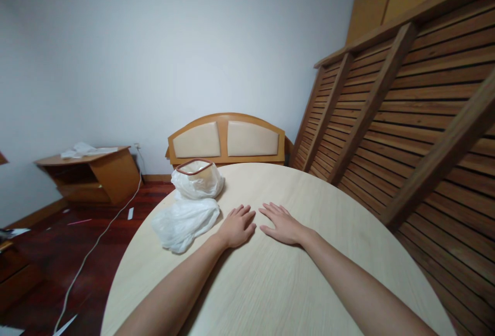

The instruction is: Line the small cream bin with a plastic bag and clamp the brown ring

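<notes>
My left hand lies flat, palm down, on a round pale wood table, its fingers apart and nothing in it. Opposite it, my right hand also rests palm down with spread fingers, a small gap between the two. Left of my left hand is a crumpled white plastic bag, close to my wrist but apart from it. Just behind that bag stands a small bin with a brown rectangular rim, wrapped in a white plastic bag; its inside shows only in part.
A wooden headboard with cream panels stands beyond the table. Slatted wooden bed frames lean along the right side. At left, a low wooden cabinet bears white sheets, and a white cable runs over the dark red floor.
</notes>
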`<act>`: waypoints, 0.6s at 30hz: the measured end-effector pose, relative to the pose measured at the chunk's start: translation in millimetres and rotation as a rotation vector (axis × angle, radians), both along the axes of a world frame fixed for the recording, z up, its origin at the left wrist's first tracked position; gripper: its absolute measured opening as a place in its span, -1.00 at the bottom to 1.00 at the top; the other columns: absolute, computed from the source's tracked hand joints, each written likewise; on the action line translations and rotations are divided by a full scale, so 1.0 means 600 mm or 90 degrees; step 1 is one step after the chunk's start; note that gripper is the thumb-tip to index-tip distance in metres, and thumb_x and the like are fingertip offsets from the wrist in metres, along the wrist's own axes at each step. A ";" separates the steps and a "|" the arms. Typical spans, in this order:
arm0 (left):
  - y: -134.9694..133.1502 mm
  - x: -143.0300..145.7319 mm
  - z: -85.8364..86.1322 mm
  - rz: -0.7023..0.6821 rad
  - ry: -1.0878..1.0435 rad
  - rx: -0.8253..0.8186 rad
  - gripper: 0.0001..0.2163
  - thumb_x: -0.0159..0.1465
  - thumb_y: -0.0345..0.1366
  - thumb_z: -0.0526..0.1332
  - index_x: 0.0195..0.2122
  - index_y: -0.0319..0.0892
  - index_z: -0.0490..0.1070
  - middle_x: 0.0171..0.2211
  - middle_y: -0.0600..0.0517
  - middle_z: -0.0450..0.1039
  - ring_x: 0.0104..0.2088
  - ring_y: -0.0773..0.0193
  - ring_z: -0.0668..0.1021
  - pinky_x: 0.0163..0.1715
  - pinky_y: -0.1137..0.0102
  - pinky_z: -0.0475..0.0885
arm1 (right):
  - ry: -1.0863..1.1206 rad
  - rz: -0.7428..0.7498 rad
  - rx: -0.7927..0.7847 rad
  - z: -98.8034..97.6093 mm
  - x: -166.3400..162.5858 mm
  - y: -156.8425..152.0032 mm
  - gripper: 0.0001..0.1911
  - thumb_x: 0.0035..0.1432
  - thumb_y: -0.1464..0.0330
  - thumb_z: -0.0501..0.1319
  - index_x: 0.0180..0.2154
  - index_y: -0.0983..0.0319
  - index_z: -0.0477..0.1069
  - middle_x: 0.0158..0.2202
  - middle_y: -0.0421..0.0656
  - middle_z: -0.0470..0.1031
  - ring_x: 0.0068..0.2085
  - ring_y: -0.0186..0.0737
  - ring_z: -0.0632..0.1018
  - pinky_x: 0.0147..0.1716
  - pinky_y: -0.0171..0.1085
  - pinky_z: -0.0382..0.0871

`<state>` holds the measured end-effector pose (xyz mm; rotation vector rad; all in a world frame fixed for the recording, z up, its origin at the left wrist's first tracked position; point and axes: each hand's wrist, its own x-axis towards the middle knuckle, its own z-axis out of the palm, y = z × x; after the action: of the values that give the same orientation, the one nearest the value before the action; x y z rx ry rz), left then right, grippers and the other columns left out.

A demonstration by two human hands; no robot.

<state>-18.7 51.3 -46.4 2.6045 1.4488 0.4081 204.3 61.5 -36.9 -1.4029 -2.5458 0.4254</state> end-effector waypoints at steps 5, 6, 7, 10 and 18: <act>-0.011 -0.018 -0.005 0.000 0.000 0.001 -0.50 0.37 -0.09 0.06 0.29 -0.16 0.28 0.37 -0.19 0.15 0.38 -0.18 0.18 0.32 -0.08 0.13 | 0.012 0.018 0.012 -0.002 -0.006 -0.013 -0.22 0.27 -0.08 0.05 0.36 0.22 0.17 0.44 -0.02 0.02 0.43 0.03 0.04 0.39 0.00 -0.15; -0.013 -0.020 -0.005 -0.008 -0.001 0.004 -0.49 0.36 -0.07 0.08 0.28 -0.16 0.28 0.37 -0.19 0.15 0.37 -0.20 0.19 0.31 -0.09 0.13 | 0.023 0.005 0.029 -0.005 -0.007 -0.019 -0.27 0.30 -0.04 0.04 0.34 0.23 0.22 0.43 -0.03 0.08 0.42 0.01 0.08 0.38 -0.03 -0.12; -0.015 -0.022 -0.005 -0.018 -0.002 0.006 -0.49 0.36 -0.06 0.09 0.28 -0.15 0.28 0.37 -0.19 0.15 0.37 -0.21 0.19 0.31 -0.09 0.14 | 0.031 -0.009 0.044 -0.008 -0.008 -0.024 -0.31 0.32 -0.01 0.02 0.32 0.23 0.25 0.41 -0.03 0.13 0.41 -0.01 0.12 0.38 -0.05 -0.09; -0.021 -0.027 -0.004 -0.061 -0.008 0.013 -0.48 0.35 -0.05 0.11 0.28 -0.14 0.29 0.36 -0.18 0.18 0.36 -0.19 0.20 0.31 -0.08 0.15 | 0.036 -0.029 0.059 -0.015 -0.009 -0.040 -0.35 0.34 0.04 0.01 0.31 0.24 0.27 0.38 -0.05 0.19 0.39 -0.02 0.16 0.37 -0.06 -0.05; -0.022 -0.022 -0.001 -0.120 -0.018 0.016 -0.49 0.35 -0.07 0.11 0.28 -0.14 0.29 0.36 -0.19 0.17 0.37 -0.15 0.20 0.31 -0.04 0.16 | 0.008 -0.040 0.046 -0.011 -0.001 -0.042 -0.28 0.31 0.01 0.01 0.35 0.27 0.19 0.42 -0.03 0.10 0.42 -0.01 0.09 0.38 -0.03 -0.11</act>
<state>-32.2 38.2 -46.8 2.7117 1.1823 0.4396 203.9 36.5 -43.6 -1.4449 -2.4743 0.3278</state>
